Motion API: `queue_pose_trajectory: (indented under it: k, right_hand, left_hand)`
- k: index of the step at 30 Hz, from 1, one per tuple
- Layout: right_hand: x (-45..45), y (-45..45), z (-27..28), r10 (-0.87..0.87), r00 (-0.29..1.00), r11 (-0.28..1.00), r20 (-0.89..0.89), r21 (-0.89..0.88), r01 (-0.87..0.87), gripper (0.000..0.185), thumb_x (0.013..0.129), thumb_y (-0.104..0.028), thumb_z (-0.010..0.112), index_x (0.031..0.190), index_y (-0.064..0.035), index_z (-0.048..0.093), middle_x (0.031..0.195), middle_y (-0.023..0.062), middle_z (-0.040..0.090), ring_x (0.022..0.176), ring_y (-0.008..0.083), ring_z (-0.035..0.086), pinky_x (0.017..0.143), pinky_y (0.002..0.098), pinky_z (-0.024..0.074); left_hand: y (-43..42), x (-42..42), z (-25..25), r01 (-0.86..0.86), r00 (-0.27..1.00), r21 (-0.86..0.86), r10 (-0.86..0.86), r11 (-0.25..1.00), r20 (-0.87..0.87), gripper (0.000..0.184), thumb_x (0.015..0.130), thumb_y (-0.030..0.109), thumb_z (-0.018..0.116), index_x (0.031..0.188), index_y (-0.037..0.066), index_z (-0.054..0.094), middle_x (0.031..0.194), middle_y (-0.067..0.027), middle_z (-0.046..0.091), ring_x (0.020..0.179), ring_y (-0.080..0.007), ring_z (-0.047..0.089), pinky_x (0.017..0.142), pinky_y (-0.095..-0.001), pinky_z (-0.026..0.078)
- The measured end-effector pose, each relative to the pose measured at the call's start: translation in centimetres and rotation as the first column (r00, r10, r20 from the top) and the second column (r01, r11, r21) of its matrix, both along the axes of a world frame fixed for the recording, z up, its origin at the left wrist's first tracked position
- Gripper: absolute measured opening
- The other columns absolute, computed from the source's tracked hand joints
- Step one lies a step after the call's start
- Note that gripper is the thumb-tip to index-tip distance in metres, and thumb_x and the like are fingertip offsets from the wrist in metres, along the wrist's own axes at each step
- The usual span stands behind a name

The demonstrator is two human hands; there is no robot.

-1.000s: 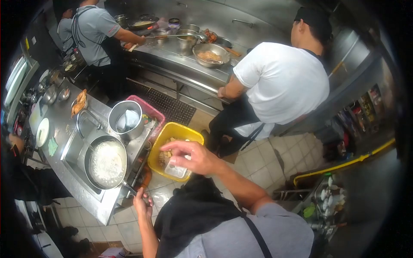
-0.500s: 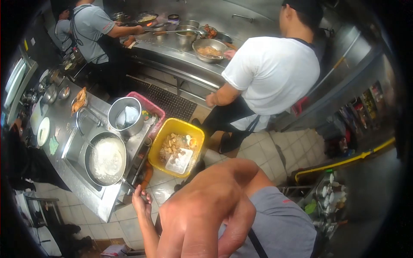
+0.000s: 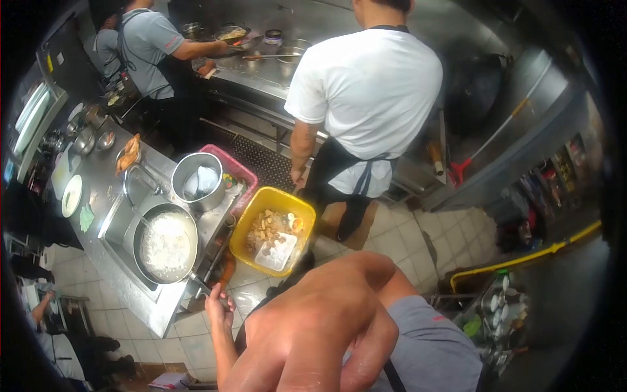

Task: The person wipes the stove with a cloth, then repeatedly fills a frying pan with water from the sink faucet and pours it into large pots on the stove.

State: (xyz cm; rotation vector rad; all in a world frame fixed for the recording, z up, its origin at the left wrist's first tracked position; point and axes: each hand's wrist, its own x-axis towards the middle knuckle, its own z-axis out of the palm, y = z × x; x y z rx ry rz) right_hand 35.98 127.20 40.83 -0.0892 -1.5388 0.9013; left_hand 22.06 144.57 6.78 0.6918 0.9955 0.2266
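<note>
My left hand [image 3: 220, 306] is closed round the dark handle of a deep pan [image 3: 136, 253], at lower left of centre. The pan rests over the sink [image 3: 106, 236], holding whitish, foamy water. A curved tap [image 3: 132, 175] reaches down to it, its stream running into the pan. Very close to the camera, my right hand [image 3: 320, 317] fills the lower middle, its back towards me and its fingers bent downwards. Its fingertips lie out of view, so whatever they hold is hidden.
Beyond the sink stands a tall metal pot [image 3: 180, 185], beside a pink basin [image 3: 248, 178]. A yellow bin [image 3: 236, 243] holds food scraps and a white tray. A co-worker in a white shirt [image 3: 372, 85] stands at the stove counter; another in grey [image 3: 147, 39] works further left.
The white-shirted co-worker has shifted left and stands straighter, now hiding the bowl of food. My left hand sits more fully round the pan's handle. The view has shifted slightly.
</note>
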Motion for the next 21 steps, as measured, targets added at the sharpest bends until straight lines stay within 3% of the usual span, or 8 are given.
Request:
queue_pose_trajectory:
  k: [4,10,15,18,21]
  right_hand:
    - [0.1,0.5,-0.2,-0.010,1.000,0.999,0.024,0.051,0.009,0.031,0.082,-0.026,0.056,0.099,0.0005,0.054,0.070,-0.0009,0.046,0.054,0.0076,0.047,0.049,0.0228,0.0336]
    - [-0.6,1.7,-0.5,0.022,0.995,0.983,-0.096,0.181,-0.004,0.030,0.084,-0.022,0.056,0.103,0.0013,0.056,0.075,0.0012,0.050,0.056,0.0086,0.046,0.046,0.0226,0.0323]
    - [-0.9,1.9,0.2,-0.044,0.985,0.988,-0.166,0.136,0.067,0.017,0.087,-0.011,0.051,0.094,0.0006,0.061,0.085,0.0155,0.053,0.052,0.0221,0.049,0.051,0.0303,0.0405]
    - [-0.5,2.5,0.5,0.014,0.996,0.987,-0.090,0.162,0.001,0.014,0.086,-0.010,0.048,0.084,0.0007,0.057,0.089,0.0197,0.051,0.058,0.0273,0.052,0.052,0.0322,0.0400]
    - [-0.9,2.9,0.2,0.037,0.996,0.988,-0.077,0.154,-0.024,0.014,0.087,-0.011,0.052,0.087,0.0005,0.059,0.089,0.0172,0.054,0.060,0.0248,0.052,0.054,0.0312,0.0404]
  left_hand:
    - [0.6,0.1,-1.1,0.040,0.999,0.019,-0.040,0.999,0.004,0.021,0.086,0.017,0.063,0.097,0.015,0.046,0.064,-0.0007,0.046,0.043,-0.0166,0.045,0.035,-0.0277,0.031]
    - [0.8,-0.2,-2.2,0.047,0.999,0.018,-0.048,0.999,0.014,0.021,0.085,0.015,0.065,0.092,0.015,0.045,0.065,-0.0008,0.046,0.043,-0.0175,0.047,0.033,-0.0286,0.033]
    - [0.9,-0.4,-1.5,0.071,0.997,0.033,-0.071,0.997,-0.001,0.020,0.084,0.016,0.066,0.089,0.015,0.046,0.067,-0.0006,0.046,0.045,-0.0170,0.048,0.034,-0.0282,0.033]
    - [0.7,-0.3,-1.3,0.054,0.998,0.034,-0.053,0.998,-0.023,0.020,0.084,0.017,0.066,0.090,0.015,0.047,0.067,-0.0005,0.046,0.044,-0.0169,0.047,0.034,-0.0276,0.033]
    - [0.7,-0.5,-1.5,0.054,0.998,0.022,-0.054,0.998,0.031,0.020,0.085,0.016,0.066,0.090,0.014,0.047,0.066,-0.0007,0.046,0.044,-0.0169,0.047,0.034,-0.0275,0.033]
